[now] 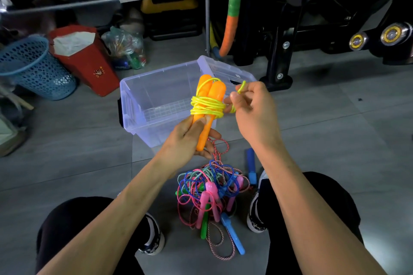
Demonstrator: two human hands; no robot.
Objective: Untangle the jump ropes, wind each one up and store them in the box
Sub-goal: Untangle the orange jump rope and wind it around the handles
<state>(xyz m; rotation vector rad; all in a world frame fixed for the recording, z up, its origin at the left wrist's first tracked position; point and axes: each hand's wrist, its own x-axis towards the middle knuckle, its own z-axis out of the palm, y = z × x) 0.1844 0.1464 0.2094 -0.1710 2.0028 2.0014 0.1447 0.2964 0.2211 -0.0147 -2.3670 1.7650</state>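
Down on the floor (335, 118), between the person's shoes, sits a tangled heap of jump ropes (212, 190): pink, blue, green and speckled cords knotted together, with pink, green and blue handles poking out. One blue handle (250, 166) lies just beside the heap, near the right shoe.

Above it, the left hand (190, 138) grips the lower ends of two orange handles (210, 105), held side by side and upright, thumb pressed on the front. A yellow rope (206, 106) is wound several turns round their middle. The right hand (250, 107), just beside the bundle, pinches the loose yellow end between curled fingers.

Behind the hands stands the clear plastic box (138, 96), open, nothing in it. Farther back are a blue mesh basket (33, 67) and a red bin (87, 58).
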